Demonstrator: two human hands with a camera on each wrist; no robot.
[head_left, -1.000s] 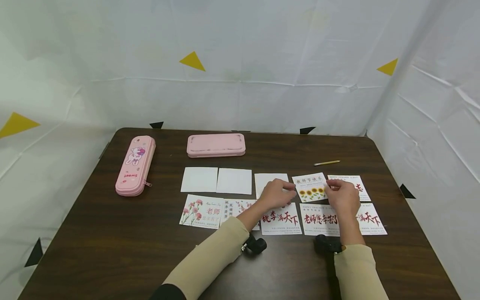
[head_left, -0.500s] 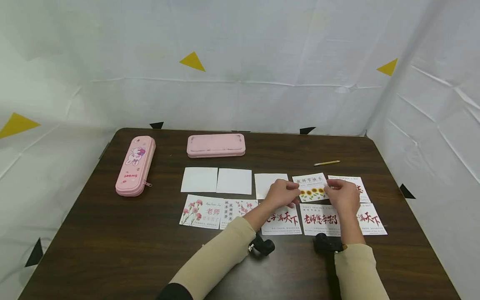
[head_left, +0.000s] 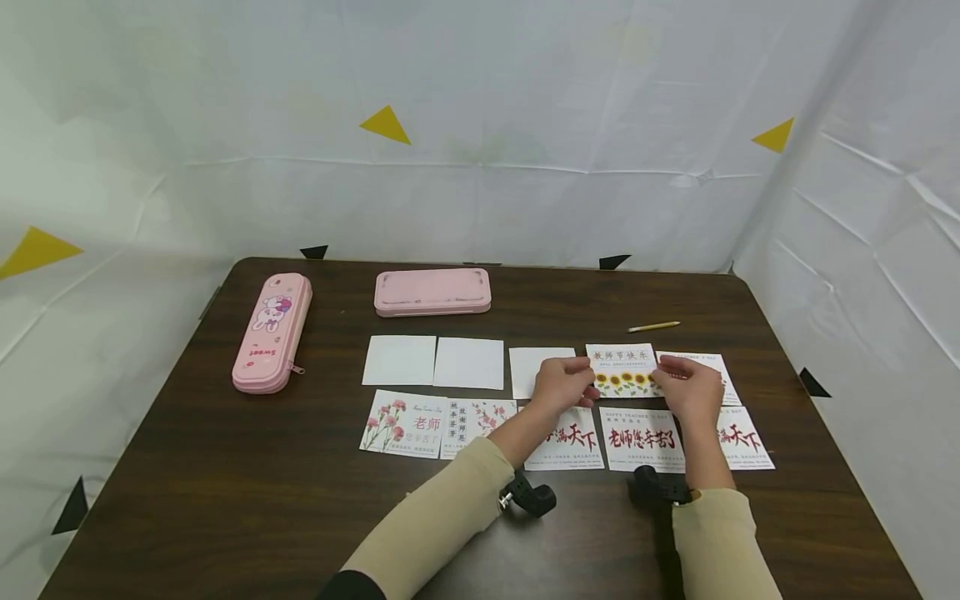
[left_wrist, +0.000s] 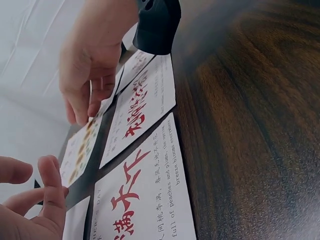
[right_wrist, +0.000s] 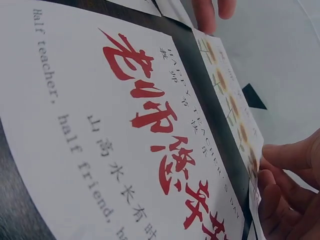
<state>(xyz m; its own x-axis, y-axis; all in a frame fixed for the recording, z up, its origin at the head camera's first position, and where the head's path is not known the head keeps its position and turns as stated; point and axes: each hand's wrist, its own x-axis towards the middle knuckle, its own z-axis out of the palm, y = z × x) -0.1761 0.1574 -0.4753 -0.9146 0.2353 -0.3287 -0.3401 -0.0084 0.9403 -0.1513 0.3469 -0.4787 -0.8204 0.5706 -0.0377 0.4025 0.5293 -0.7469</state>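
Grip of the right hand [head_left: 693, 392] is a light pinch, thumb and fingers closed on the right edge of the sunflower card [head_left: 622, 372]. The left hand [head_left: 558, 387] is relaxed, fingers apart, at the card's left edge; whether a fingertip touches it I cannot tell. The card sits in the far row, between three blank cards [head_left: 469, 363] on the left and a red-lettered card [head_left: 720, 371] on the right, its print facing up. The step in hand looks like squaring it into that row. The next move seems to call for setting its near edge level with its neighbours, then easing the pinch without dragging it. Nearer on the worktop [head_left: 225, 517] lie five printed cards [head_left: 641, 439]; farther off, a pencil [head_left: 654, 327].
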